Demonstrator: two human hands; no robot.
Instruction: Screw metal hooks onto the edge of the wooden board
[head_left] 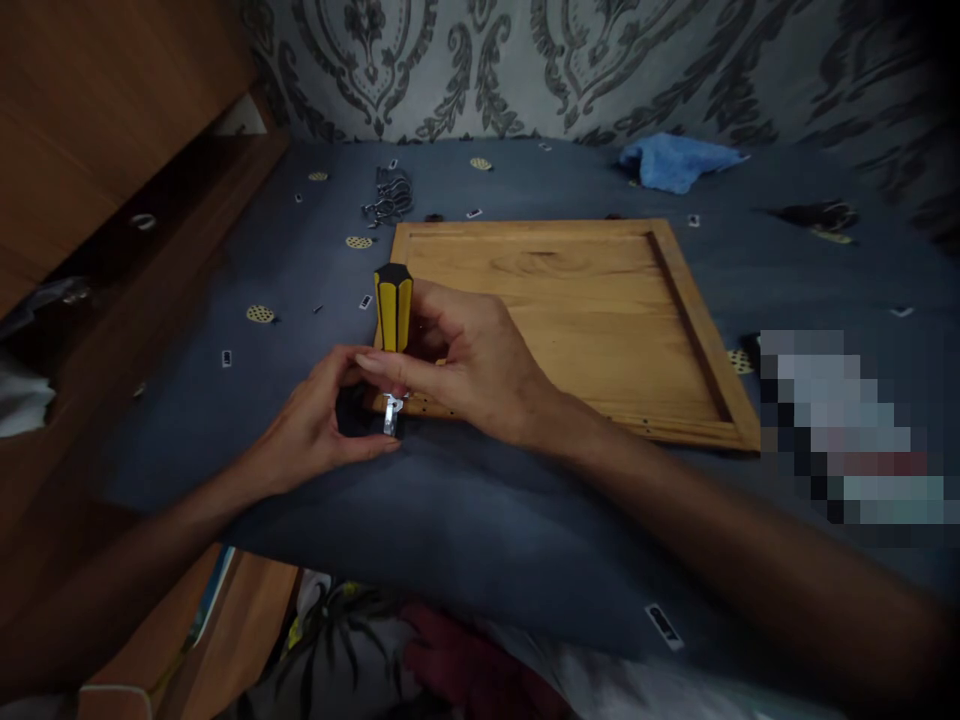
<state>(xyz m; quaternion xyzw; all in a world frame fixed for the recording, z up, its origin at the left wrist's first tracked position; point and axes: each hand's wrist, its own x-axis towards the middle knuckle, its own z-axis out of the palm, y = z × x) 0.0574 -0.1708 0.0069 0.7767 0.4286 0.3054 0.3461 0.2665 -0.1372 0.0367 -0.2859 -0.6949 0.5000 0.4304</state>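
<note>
Gripping a yellow-and-black screwdriver [394, 308] in the right hand [480, 370], closed with thumb and fingers around the lower handle. Holding it nearly upright over the near left corner of a framed wooden board [570, 310], with black butt facing up and working end aimed down. Running close to vertical along its long axis, and so steeply across the flat face of the board. Cannot see the tip clearly behind the right thumb; cannot tell whether touching anything.

Curling the left hand [322, 420] around a small shiny metal piece [391, 413] at the same corner of the board, with the thumb at the piece's near end. Cannot tell how firmly pinched. Pointing, along the metal piece's length, outward from the board's near edge toward the viewer.

Lying flat, with raised rim upward, on a blue-grey patterned sheet [465, 500]. Beyond the board's far left corner, heaped together in dark wiry metal pieces [390, 195]. Past its far right corner, crumpled in a blue cloth [679, 163]. Just beside its right edge, blurred into blocks over a pixelated item [855, 430].
</note>
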